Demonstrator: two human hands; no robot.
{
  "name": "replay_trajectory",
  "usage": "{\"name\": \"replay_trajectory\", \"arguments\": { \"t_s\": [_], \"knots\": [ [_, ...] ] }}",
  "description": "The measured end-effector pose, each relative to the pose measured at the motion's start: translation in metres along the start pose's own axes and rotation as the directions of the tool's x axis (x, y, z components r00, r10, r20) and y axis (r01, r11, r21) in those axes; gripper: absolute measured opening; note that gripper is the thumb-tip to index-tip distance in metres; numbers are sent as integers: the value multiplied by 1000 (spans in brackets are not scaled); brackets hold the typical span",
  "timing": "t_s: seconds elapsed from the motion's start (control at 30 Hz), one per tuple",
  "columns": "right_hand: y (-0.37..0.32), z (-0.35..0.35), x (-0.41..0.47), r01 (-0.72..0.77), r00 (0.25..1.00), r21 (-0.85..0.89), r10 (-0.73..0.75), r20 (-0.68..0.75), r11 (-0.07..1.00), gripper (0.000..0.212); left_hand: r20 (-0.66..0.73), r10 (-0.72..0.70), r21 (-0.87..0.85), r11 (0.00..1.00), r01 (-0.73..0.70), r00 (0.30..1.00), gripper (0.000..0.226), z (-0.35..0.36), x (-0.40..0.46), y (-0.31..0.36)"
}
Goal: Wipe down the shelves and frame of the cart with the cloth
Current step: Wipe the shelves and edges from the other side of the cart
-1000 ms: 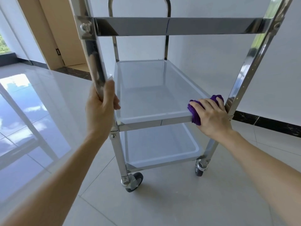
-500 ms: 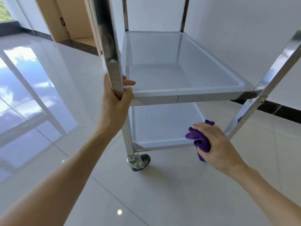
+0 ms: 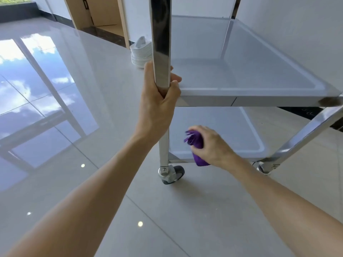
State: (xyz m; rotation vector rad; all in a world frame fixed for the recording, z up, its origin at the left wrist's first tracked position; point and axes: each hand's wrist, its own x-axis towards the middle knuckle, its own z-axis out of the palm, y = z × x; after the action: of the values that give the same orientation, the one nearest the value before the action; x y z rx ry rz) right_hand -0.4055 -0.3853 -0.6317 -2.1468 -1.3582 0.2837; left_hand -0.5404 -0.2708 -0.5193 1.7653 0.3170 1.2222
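Observation:
A steel cart stands before me with a middle shelf (image 3: 250,71) and a bottom shelf (image 3: 222,134). My left hand (image 3: 159,101) grips the cart's near left post (image 3: 160,43) just at the middle shelf's corner. My right hand (image 3: 209,145) is shut on a bunched purple cloth (image 3: 196,145). It holds the cloth at the front edge of the bottom shelf, left of centre. The near right post (image 3: 306,134) slants down to its caster at the right.
A stack of white plates (image 3: 141,52) sits on the floor behind the left post. The front left caster (image 3: 171,174) rests on glossy tile. A white wall runs close behind the cart on the right, and a doorway opens at the far left.
My right hand dropped with the cloth from the middle shelf's right front corner to the bottom shelf's front edge, then slid left. The view tilted down and closer. My left hand kept its grip on the post.

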Motion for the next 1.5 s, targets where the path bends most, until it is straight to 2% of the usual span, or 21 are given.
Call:
{"name": "replay_trajectory", "arguments": {
  "t_s": [0.07, 0.13, 0.17, 0.23, 0.4, 0.6, 0.73, 0.8, 0.9, 1.0, 1.13, 1.23, 1.37, 1.5],
  "knots": [
    [-6, 35, 5, 30, 980, -294, 30, 197, 955, 73, 7, -1, -10, 1000, 1, 1000, 27, 0, 1, 0],
    [-10, 69, 1, 73, 935, -482, 108, 337, 873, 95, 10, 0, -11, 1000, 0, 1000, 28, -1, 0, 0],
    [-11, 84, -1, 92, 942, -557, 109, 317, 826, 100, 9, 2, -13, 1000, -2, 1000, 29, -1, -1, 0],
    [-16, 102, -1, 63, 975, -635, 88, 204, 770, 94, 1, 5, -13, 1000, -5, 1000, 29, -2, -2, 0],
    [-18, 109, 9, 105, 985, -630, 6, 172, 770, 86, -3, -27, -23, 999, 27, 1000, 30, -3, -1, 0],
    [18, 89, -1, 145, 988, -639, -79, 132, 755, 82, 44, -37, -36, 999, 39, 998, 32, -7, -2, -2],
    [76, 44, -23, 13, 998, -693, 29, 50, 721, 98, 49, -40, -22, 999, 41, 998, 33, -7, -2, -3],
    [102, 21, -36, -83, 994, -715, 114, -5, 694, 98, 48, -41, -23, 999, 42, 998, 35, -4, -3, -3],
    [108, 12, -41, -148, 973, -749, 230, 6, 646, 97, 37, -44, -20, 999, 44, 998, 40, 0, -5, -2],
    [81, 30, -29, -92, 977, -754, 207, 60, 650, 102, 20, -48, -23, 999, 48, 999, 37, -1, -5, -2],
    [21, 77, -5, 55, 990, -692, 51, 131, 719, 101, 34, -50, -27, 998, 51, 998, 32, -6, -4, 0],
    [-13, 108, 3, 106, 990, -639, -22, 138, 762, 95, 33, -43, -7, 999, 43, 999, 34, -13, -6, 1],
    [-14, 115, -1, 158, 986, -637, -81, 148, 755, 97, 15, -35, 25, 999, 35, 999, 39, -33, -7, 3],
    [8, 99, -14, 174, 983, -628, -100, 151, 759, 92, 33, -33, 63, 998, 31, 999, 35, -58, -6, -1]
  ]
}}
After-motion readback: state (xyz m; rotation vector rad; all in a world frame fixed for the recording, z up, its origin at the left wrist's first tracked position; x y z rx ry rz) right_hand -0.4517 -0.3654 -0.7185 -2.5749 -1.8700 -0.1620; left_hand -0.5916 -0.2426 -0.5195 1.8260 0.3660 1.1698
